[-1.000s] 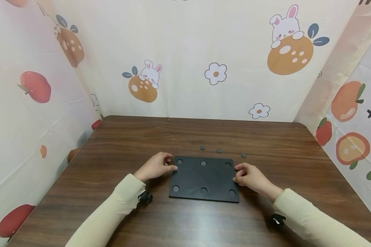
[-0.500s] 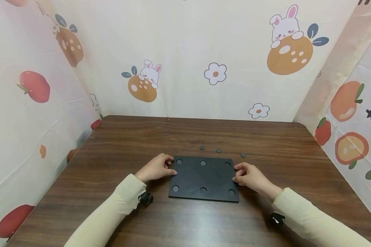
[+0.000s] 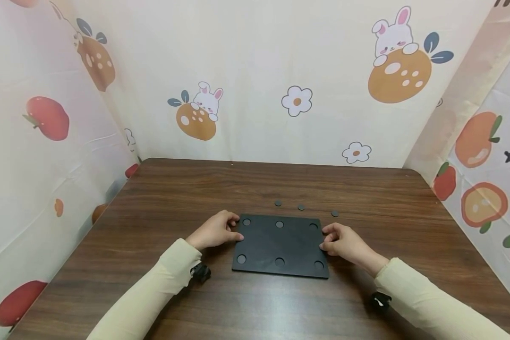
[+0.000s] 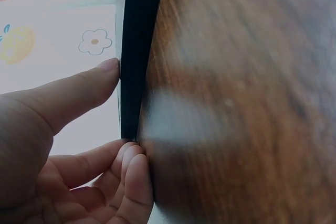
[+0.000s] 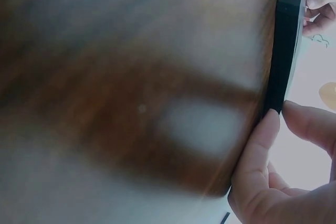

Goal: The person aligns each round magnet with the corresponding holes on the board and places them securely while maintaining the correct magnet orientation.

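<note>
A flat black rectangular board (image 3: 280, 243) with several round recesses along its near and far sides lies on the brown table. My left hand (image 3: 214, 231) holds its left edge, thumb on the rim and fingers curled by the far left corner. At the opposite edge my right hand (image 3: 345, 242) grips the board with thumb and index finger. The left wrist view has my left thumb (image 4: 86, 90) against the upper rim of the board (image 4: 137, 51). Edge-on in the right wrist view, the board (image 5: 285, 45) meets my right fingertips (image 5: 270, 121) at its end.
Three small dark discs lie in a loose row behind the board: a left one (image 3: 278, 203), a middle one (image 3: 301, 208) and a right one (image 3: 335, 214). Wood-grain table (image 3: 187, 189) surrounds the board. Patterned curtains (image 3: 255, 94) enclose the back and sides.
My left thumb has slid slightly toward me along the board's left edge since one second ago. The right hand, the board and the discs look the same.
</note>
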{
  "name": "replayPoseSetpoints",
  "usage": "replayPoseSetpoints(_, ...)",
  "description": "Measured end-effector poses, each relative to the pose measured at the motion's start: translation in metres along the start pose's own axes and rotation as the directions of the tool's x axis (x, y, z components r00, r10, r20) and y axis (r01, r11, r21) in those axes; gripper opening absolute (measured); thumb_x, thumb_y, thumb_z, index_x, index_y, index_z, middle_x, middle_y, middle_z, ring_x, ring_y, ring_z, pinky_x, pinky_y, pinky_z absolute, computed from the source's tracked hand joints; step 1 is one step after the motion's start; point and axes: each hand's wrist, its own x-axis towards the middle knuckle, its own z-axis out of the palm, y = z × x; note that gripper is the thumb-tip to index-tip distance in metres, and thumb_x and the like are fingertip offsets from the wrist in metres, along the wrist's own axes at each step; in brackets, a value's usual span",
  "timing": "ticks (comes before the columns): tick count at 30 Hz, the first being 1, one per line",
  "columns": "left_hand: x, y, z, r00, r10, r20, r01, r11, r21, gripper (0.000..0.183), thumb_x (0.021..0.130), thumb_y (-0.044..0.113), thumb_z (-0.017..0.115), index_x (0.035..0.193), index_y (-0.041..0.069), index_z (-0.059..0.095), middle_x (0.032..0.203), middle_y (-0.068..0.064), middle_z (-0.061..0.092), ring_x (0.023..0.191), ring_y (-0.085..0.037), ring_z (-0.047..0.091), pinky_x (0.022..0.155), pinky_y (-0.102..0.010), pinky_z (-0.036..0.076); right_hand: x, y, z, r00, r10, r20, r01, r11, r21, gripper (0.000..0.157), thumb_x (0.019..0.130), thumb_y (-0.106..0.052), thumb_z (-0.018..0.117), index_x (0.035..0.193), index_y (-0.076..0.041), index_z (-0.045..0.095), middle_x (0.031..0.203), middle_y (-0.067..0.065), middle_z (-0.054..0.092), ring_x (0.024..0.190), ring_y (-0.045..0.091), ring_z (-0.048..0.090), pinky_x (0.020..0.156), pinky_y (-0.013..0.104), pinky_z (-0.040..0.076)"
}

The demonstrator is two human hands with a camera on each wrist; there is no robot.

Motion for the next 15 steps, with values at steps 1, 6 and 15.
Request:
replayPoseSetpoints(1, 0.0, 0.0, 0.0, 1.0, 0.002, 0.0, -0.002, 1.0, 0.001, 0.059, 0.083, 0.023, 0.08, 0.133, 0.001, 0.056, 0.111, -0.007, 0.057, 0.086, -0.016, 0.052, 0.076, -0.031, 0.046, 0.0, 0.0, 0.0, 1.0, 0.0, 0.004, 0.0, 1.0, 0.006, 0.051, 0.089, -0.004, 0.068, 0.131, 0.012, 0.045, 0.091, 0.01, 0.058, 0.08, 0.015, 0.06, 0.074, 0.034, 0.057)
replayPoseSetpoints(6, 0.002, 0.0, 0.0, 1.0, 0.007, 0.001, -0.007, 1.0, -0.001, 0.06, 0.083, 0.022, 0.08, 0.134, 0.001, 0.056, 0.11, -0.006, 0.057, 0.085, -0.016, 0.052, 0.076, -0.031, 0.046, -0.001, -0.003, -0.003, 1.0, 0.021, 0.017, -0.021, 1.0, 0.011, 0.047, 0.091, -0.008, 0.066, 0.13, 0.011, 0.047, 0.095, 0.012, 0.061, 0.082, 0.015, 0.064, 0.075, 0.034, 0.058)
replayPoseSetpoints(15, 0.0, -0.001, 0.001, 1.0, 0.004, -0.005, -0.004, 1.0, -0.01, 0.059, 0.083, 0.024, 0.08, 0.132, 0.001, 0.057, 0.11, -0.007, 0.056, 0.086, -0.016, 0.051, 0.076, -0.031, 0.046, 0.003, -0.008, -0.016, 0.999, -0.022, -0.037, 0.019, 0.995, -0.095, 0.043, 0.094, -0.02, 0.066, 0.127, 0.006, 0.056, 0.099, 0.012, 0.066, 0.082, 0.016, 0.063, 0.075, 0.033, 0.057)
